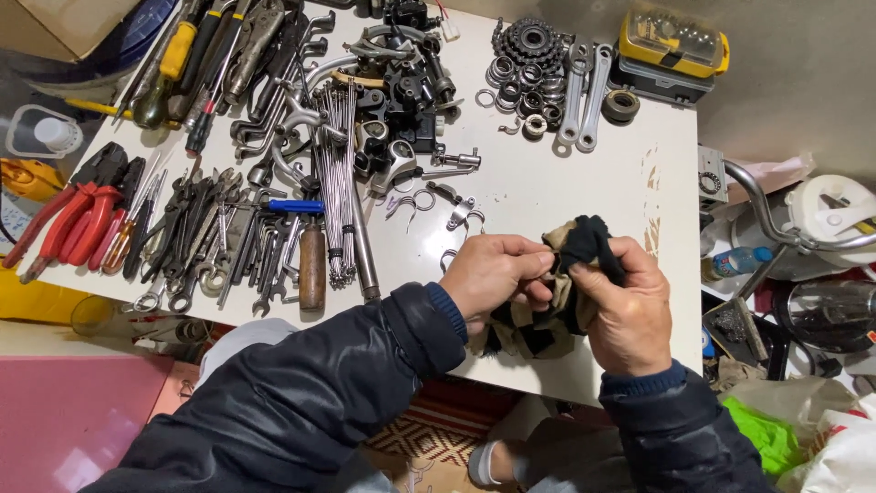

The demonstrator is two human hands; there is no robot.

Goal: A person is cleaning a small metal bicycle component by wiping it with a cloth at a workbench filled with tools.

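Note:
My left hand (493,274) and my right hand (625,306) both grip a crumpled black and tan rag (570,251) over the near edge of a white table (566,183). The fingers of both hands press into the cloth from either side. Whatever may be wrapped inside the rag is hidden. Both arms wear dark jacket sleeves with blue cuffs.
Spread over the table are wrenches (210,246), red-handled pliers (68,224), screwdrivers (173,64), a bundle of spokes (339,183), black bicycle parts (401,91), bearings and a sprocket (529,64), two flat spanners (584,96) and a yellow bit case (671,46). Handlebars (776,224) lie right.

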